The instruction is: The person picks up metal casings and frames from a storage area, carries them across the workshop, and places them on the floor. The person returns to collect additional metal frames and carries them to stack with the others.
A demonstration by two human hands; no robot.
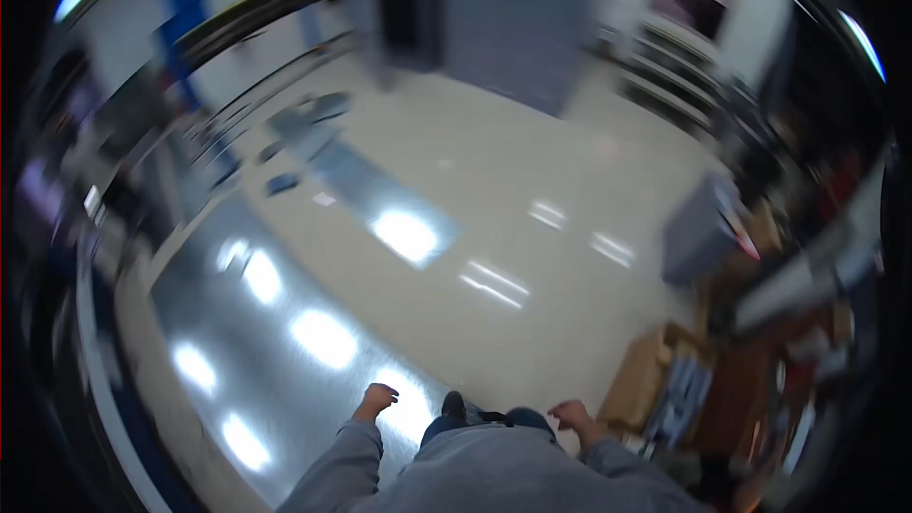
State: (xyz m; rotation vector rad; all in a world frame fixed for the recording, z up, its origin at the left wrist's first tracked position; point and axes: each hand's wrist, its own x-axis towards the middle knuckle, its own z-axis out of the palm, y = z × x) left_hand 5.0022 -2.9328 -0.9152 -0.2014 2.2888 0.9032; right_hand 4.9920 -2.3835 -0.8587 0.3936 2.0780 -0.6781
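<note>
My left hand (380,397) hangs in front of my body, on the left. Its fingers are loosely bent and somewhat apart, and I see nothing in them. Below it in view lies a large shiny metal sheet (275,309) on the floor, not touched by the hand. On the right, my right hand (572,414) hangs at my side with its fingers loosely apart and holds nothing visible. The nearest thing to it is an open cardboard box (635,382). Motion blur softens both hands.
A narrower metal strip (380,195) lies on the pale floor (532,285), with a small blue object (282,183) nearby. Ahead stands a large grey panel or cabinet (518,19). A grey bin (701,228) stands at right, and dark steps or shelves (670,76) are farther back.
</note>
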